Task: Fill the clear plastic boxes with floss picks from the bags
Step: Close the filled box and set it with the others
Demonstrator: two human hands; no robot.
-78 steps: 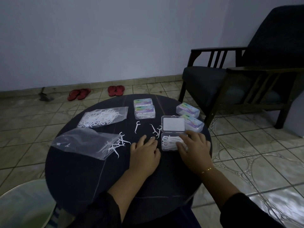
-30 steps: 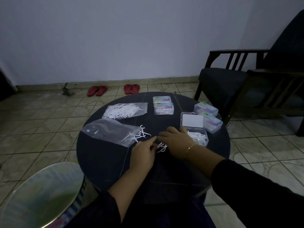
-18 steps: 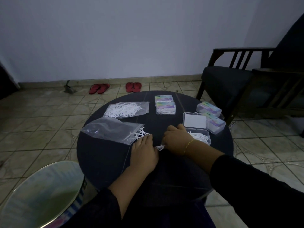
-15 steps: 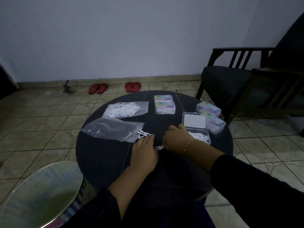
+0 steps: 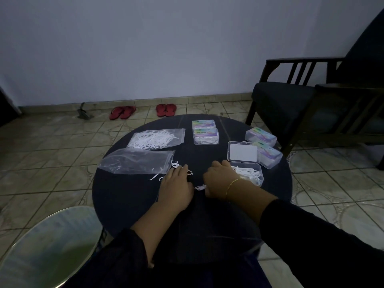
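While the left hand [image 5: 176,188] lies flat, fingers straight, on loose floss picks [image 5: 175,164], the right hand [image 5: 220,180] pinches a pick [image 5: 200,187] beside the open box [image 5: 248,172].

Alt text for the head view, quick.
Both hands, left hand and right hand, gather loose floss picks on a dark round table beside an open clear box; two bags and four closed boxes lie beyond.
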